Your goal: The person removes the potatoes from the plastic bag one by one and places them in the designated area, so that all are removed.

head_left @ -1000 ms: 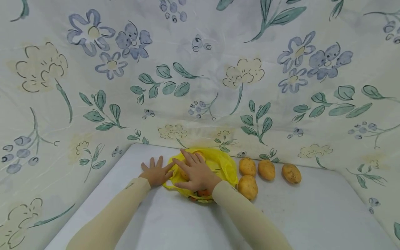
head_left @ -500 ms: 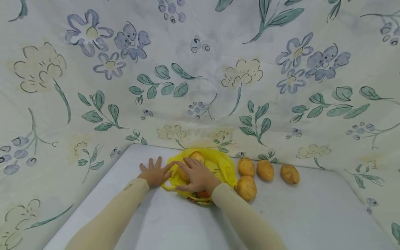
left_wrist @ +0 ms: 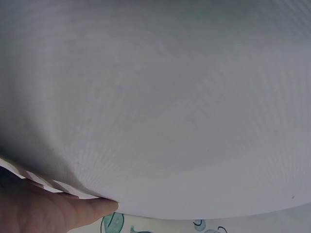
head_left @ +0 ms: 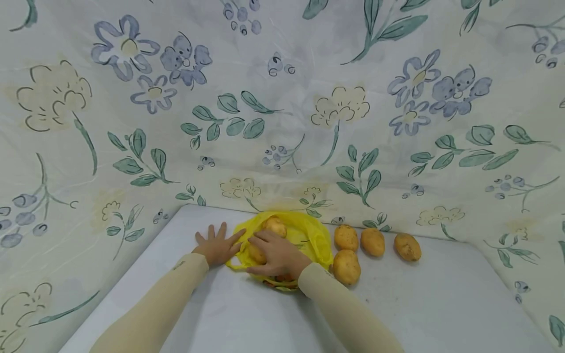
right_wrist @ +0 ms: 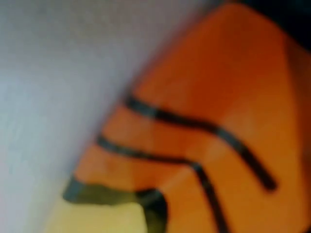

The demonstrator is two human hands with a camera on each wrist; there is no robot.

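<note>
A thin yellow plastic bag [head_left: 319, 238] lies spread on the table in the head view. Two potatoes show at it: one at the back [head_left: 274, 226], another [head_left: 256, 254] partly hidden under my right fingers. My right hand [head_left: 278, 255] rests over the bag's middle, fingers pointing left, thumb extended toward the front. My left hand [head_left: 216, 247] is flat on the table with fingers spread, its index finger and thumb on the bag's left edge. In the left wrist view part of that hand [left_wrist: 48, 211] shows low in the corner. Blurred orange print [right_wrist: 218, 116] fills much of the right wrist view.
Right of the bag, a potato [head_left: 346, 238] stands behind another potato [head_left: 346, 267]. Farther right lie a third potato [head_left: 372, 241] and a darker-marked potato [head_left: 407, 247]. The white table [head_left: 423, 304] meets a flower-printed sheet [head_left: 300, 122] behind and at both sides.
My right hand has drawn back slightly toward me and its fingers have come lower, so the potato at the back of the bag shows more fully. My left hand stays in place.
</note>
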